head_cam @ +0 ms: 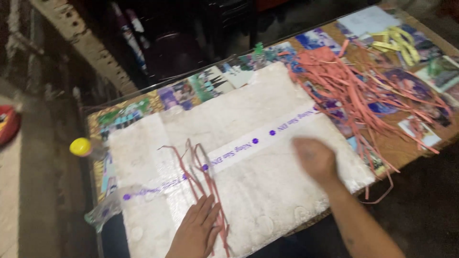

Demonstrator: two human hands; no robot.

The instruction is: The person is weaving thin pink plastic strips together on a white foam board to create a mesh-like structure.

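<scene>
A white foam board (258, 119) lies across the table, crossed by a strip of white tape with purple print (248, 145). Several thin pink paper strips (198, 167) lie on the board's near left part. My left hand (197, 230) rests flat on the board, fingers apart, pressing on the lower ends of those strips. My right hand (315, 160) is blurred, hovering over or touching the board's right part, and I see nothing in it.
A big heap of pink paper strips (354, 86) covers the table's right side, with yellow strips (399, 43) at the far right. The tabletop (181, 93) shows colourful pictures under glass. A yellow-capped bottle (81, 147) sits at the left edge.
</scene>
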